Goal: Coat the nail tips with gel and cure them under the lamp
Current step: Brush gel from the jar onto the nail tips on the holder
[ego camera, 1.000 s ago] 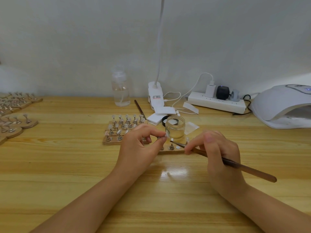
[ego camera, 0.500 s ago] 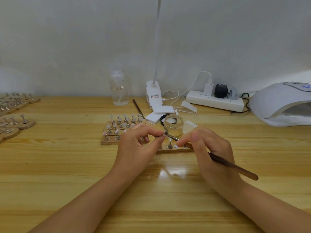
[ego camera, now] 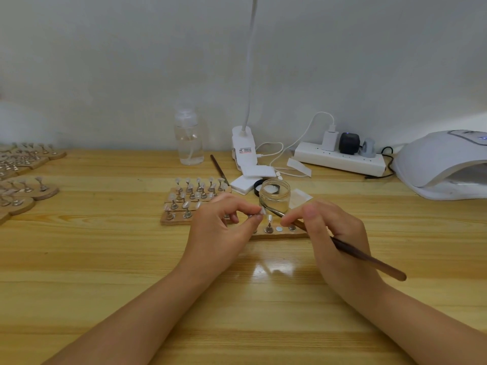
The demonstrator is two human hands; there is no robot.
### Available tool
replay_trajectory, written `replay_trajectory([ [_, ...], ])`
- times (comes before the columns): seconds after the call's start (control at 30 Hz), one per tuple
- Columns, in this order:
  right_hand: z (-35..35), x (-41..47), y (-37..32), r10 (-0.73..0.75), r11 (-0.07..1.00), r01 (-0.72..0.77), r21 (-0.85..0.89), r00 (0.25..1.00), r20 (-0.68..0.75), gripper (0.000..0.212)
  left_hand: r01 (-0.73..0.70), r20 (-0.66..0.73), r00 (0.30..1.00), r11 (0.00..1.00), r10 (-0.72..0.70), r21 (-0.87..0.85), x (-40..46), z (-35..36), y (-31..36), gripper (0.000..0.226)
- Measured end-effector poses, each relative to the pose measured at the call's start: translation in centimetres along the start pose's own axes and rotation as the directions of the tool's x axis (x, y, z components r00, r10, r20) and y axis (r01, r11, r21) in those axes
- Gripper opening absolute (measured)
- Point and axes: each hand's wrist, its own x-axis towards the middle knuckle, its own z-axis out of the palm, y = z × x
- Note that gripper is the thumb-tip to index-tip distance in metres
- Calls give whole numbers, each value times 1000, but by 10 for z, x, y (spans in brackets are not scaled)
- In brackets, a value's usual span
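The nail tip point(ego camera: 261, 211) is small, pale and translucent, pinched on its stand between the left hand's point(ego camera: 221, 227) thumb and forefinger just above the near wooden holder point(ego camera: 279, 234). The brush point(ego camera: 350, 250), long and dark brown, lies slanted in the right hand's point(ego camera: 334, 233) fingers, its bristles close to the tip. The glass gel jar point(ego camera: 275, 197) stands open and upright just behind. The white curing lamp point(ego camera: 442, 164) sits far right, its mouth facing left.

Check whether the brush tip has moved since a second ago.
Yes. The brush tip has moved up and left, from the wooden strip to the glass jar, near the left hand.
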Motion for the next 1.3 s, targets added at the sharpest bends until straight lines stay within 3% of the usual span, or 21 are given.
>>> replay_trajectory([
  [0.3, -3, -3, 2, 48, 995, -44, 86, 998, -44, 42, 8, 5, 1000, 1000, -8, 2, -1, -1, 2, 24],
  [0.5, 0, 0, 1, -3, 1000, 3, 13, 1000, 9, 37, 0, 15, 1000, 1000, 0, 2, -1, 0, 2, 22],
  [0.97, -3, -1, 0, -22, 999, 23, 47, 999, -30, 38, 7, 12, 1000, 1000, -7, 7, 0, 0, 2, 21],
  [1.13, 0, 1, -1, -33, 999, 33, -20, 999, -4, 30, 12, 13, 1000, 1000, -12, -2, 0, 0, 2, 22],
  [1.3, -3, -2, 1, -32, 998, 32, 54, 999, -5, 37, 7, 11, 1000, 1000, -7, 2, 0, 0, 2, 23],
])
